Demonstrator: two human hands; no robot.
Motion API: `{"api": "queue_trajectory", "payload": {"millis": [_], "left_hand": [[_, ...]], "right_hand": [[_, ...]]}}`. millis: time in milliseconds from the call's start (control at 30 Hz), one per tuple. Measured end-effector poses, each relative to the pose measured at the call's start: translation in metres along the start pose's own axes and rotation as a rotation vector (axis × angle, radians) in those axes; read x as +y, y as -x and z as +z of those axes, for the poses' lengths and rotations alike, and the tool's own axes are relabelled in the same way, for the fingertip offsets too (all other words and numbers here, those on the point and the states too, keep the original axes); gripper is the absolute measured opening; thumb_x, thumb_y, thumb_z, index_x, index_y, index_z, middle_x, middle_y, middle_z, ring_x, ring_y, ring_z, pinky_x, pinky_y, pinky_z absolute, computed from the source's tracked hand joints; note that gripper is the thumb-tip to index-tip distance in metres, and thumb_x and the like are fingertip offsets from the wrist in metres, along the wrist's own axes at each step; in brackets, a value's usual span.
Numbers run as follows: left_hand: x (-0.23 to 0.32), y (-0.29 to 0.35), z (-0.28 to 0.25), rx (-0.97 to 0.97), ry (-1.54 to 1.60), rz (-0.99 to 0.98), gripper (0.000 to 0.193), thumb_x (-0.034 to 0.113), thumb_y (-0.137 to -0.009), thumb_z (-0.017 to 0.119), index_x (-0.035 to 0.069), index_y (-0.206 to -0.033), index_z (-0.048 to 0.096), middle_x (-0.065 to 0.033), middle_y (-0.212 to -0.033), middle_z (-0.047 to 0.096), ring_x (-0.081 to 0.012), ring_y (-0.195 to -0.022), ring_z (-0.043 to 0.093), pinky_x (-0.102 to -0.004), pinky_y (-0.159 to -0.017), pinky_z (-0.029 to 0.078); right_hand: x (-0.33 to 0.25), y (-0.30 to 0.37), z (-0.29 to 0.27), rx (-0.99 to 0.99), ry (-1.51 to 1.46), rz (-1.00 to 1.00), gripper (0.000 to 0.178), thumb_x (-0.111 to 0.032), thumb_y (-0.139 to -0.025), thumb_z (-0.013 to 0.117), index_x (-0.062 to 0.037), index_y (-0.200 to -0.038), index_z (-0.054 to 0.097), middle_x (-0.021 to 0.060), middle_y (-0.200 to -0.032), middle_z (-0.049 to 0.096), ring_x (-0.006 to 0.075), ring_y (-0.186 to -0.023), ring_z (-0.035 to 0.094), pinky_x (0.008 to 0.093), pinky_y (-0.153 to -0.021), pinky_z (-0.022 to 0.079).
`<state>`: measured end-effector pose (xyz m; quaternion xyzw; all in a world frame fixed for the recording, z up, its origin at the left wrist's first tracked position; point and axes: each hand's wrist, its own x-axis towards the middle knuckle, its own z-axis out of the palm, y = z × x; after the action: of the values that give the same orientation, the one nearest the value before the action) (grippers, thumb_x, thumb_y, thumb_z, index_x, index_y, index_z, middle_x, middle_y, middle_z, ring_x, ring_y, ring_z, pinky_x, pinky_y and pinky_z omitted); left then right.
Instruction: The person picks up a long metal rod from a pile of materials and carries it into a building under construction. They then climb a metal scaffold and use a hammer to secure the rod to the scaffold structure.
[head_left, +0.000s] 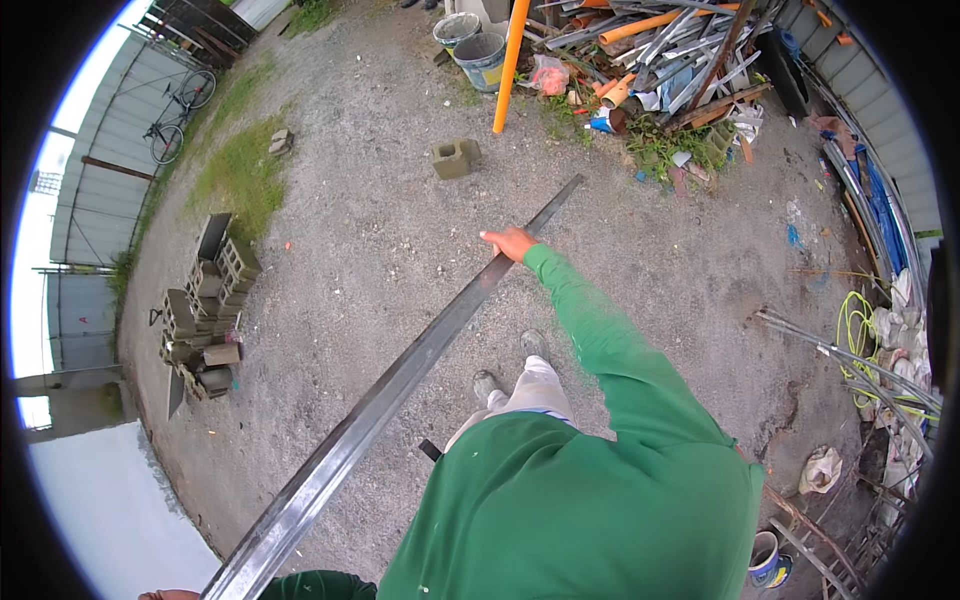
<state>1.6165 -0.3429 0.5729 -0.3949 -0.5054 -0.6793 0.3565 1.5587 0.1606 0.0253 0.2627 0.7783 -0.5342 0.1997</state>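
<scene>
A long grey metal bar (400,385), shiny toward its near end, runs aslant from the lower left edge up to the middle of the view. My right hand (512,243) is closed around it not far from its far end, with the thumb pointing left. At the bottom left, only a sliver of my left hand (168,595) shows beside the bar's near end. The frame edge cuts off its fingers, so its grip is hidden. Both arms wear green sleeves. Below the bar's middle, my shoes stand on the gravel ground (380,240).
A hollow concrete block (456,159) lies ahead, with stacked blocks (205,305) to the left. Buckets (480,60), an upright orange pole (512,65) and a scrap pile (660,60) stand at the back. Metal rods (850,355) and yellow-green hose (853,325) jut in from the right.
</scene>
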Motion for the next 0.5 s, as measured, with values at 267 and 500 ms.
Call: {"api": "queue_trajectory", "payload": {"millis": [267,500], "left_hand": [[-0.047,0.02,-0.05,0.259,-0.074,-0.222,0.033,0.029,-0.094,0.043,0.001,-0.076,0.044,-0.0093,-0.062,0.042,-0.0203,-0.065,0.037,-0.036,-0.072,0.033],[-0.053,0.015,-0.075,0.194,-0.691,0.172,0.034,0.024,-0.096,0.049,-0.002,-0.118,0.048,-0.0056,-0.08,0.056,-0.0163,-0.073,0.059,-0.0284,-0.053,0.051]], "right_hand": [[0.134,-0.042,0.004,0.904,-0.51,0.004,0.026,-0.027,-0.091,0.053,-0.0047,-0.097,0.067,0.0071,-0.091,0.068,0.0218,-0.071,0.063,0.0351,-0.069,0.051],[0.096,-0.018,0.101,0.43,-1.65,0.475,0.054,-0.039,-0.09,0.053,-0.0055,-0.131,0.044,0.0165,-0.123,0.052,0.0352,-0.103,0.057,0.049,-0.087,0.048]]}}
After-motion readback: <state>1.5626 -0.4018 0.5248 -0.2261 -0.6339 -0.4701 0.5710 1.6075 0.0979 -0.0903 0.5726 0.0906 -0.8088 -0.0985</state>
